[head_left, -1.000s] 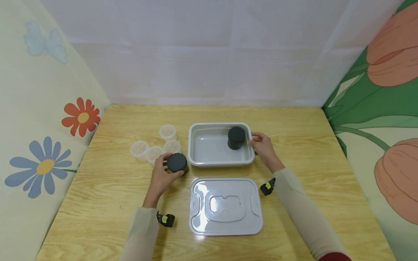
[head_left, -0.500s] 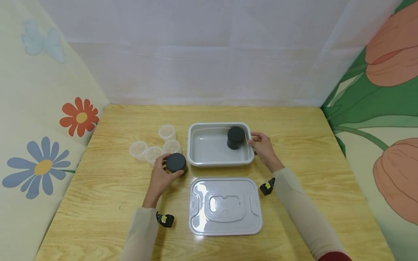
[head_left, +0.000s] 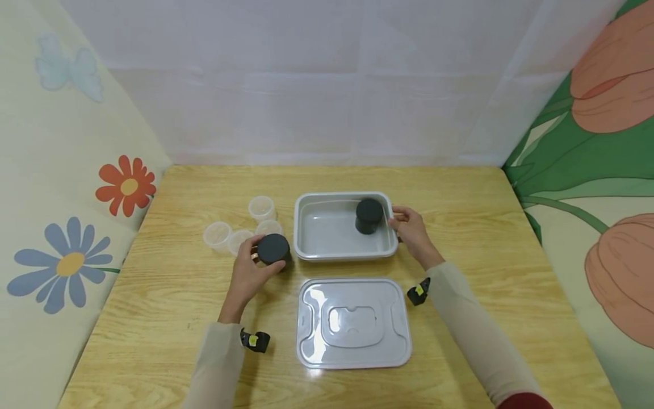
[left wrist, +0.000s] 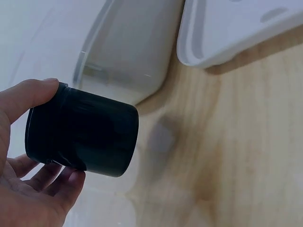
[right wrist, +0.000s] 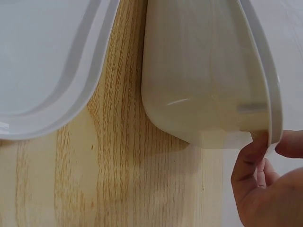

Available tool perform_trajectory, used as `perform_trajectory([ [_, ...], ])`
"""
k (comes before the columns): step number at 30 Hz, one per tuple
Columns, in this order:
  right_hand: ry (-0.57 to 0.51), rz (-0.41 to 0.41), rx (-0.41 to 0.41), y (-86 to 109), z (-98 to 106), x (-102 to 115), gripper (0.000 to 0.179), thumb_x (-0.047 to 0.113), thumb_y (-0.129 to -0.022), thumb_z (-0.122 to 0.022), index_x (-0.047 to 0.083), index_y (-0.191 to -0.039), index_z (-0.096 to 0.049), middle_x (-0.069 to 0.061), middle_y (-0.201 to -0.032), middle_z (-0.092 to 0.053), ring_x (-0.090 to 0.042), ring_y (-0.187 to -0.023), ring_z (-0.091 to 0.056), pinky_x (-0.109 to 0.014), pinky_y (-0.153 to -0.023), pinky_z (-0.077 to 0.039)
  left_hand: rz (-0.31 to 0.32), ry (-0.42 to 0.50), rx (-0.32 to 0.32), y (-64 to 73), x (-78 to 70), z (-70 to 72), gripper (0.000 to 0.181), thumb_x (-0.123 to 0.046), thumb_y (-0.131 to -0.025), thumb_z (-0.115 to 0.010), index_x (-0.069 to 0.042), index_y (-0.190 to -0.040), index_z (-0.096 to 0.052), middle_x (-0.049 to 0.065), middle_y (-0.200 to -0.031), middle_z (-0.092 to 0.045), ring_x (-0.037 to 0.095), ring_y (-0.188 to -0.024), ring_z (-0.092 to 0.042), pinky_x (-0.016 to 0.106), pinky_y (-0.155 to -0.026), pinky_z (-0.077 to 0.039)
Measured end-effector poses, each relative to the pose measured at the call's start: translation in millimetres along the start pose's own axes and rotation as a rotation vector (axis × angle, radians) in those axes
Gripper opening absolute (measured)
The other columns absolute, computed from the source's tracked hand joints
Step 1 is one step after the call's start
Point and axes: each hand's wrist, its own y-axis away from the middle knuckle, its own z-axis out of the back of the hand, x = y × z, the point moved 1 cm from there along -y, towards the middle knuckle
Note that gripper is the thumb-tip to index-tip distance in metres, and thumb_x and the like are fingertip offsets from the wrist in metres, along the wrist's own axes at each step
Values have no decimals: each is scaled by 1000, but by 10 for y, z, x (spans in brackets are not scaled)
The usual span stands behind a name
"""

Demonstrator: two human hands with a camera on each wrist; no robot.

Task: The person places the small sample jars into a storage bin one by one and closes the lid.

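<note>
My left hand (head_left: 248, 274) grips a black lidded jar (head_left: 273, 250), thumb on one side of the lid and fingers round the other. In the left wrist view the jar (left wrist: 94, 130) is held clear of the wooden table, its shadow on the wood beyond its base. To its right stands a pale grey rectangular container (head_left: 327, 241). A second black jar (head_left: 369, 216) is upright inside, towards the right end. My right hand (head_left: 415, 236) pinches the container's right rim; in the right wrist view the thumb is over the rim (right wrist: 274, 94) and the fingers are beneath.
Several small translucent cups, such as the back one (head_left: 261, 208), stand left of the container, close beside my left hand. A pale rectangular lid (head_left: 353, 324) lies on the wooden table (head_left: 460, 352) in front of the container. A white cloth wall (head_left: 327, 113) rises behind.
My left hand has raised the black jar slightly and shifted it a little back and left. The right hand keeps its place at the container's rim.
</note>
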Motion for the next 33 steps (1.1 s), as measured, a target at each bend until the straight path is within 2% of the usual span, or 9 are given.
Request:
perform_trajectory([
  [14, -12, -5, -5, 9, -3, 10, 43, 5, -95, -53, 4, -138, -46, -9, -107, -53, -11, -79, -54, -21, -58, -49, -63, -15, -8, -77, -286, 130, 73, -12, -77, -77, 1, -138, -37, 21, -134, -43, 35, -120, -43, 50, -99, -42],
  [20, 0, -16, -9, 3, 3, 22, 44, 6, -95, -53, 5, -138, -46, -10, -109, -52, -13, -82, -54, -21, -60, -49, -96, -16, -26, -140, -405, 162, 73, -11, -77, -76, 2, -138, -38, 22, -133, -43, 35, -120, -43, 50, -98, -43],
  [26, -1, -18, -12, 1, 7, 21, 43, 6, -95, -53, 6, -138, -46, -9, -109, -52, -13, -83, -54, -22, -60, -49, -117, -33, -20, -234, -544, 129, 72, -13, -78, -77, 0, -138, -39, 20, -134, -43, 34, -120, -43, 51, -99, -43],
  [33, 3, -18, -16, -5, -7, 12, 43, 6, -95, -53, 5, -137, -46, -11, -112, -53, -14, -85, -55, -25, -65, -50, -155, -11, 11, -363, -665, 32, 71, -13, -77, -77, 0, -137, -39, 19, -135, -43, 34, -120, -44, 49, -99, -43],
])
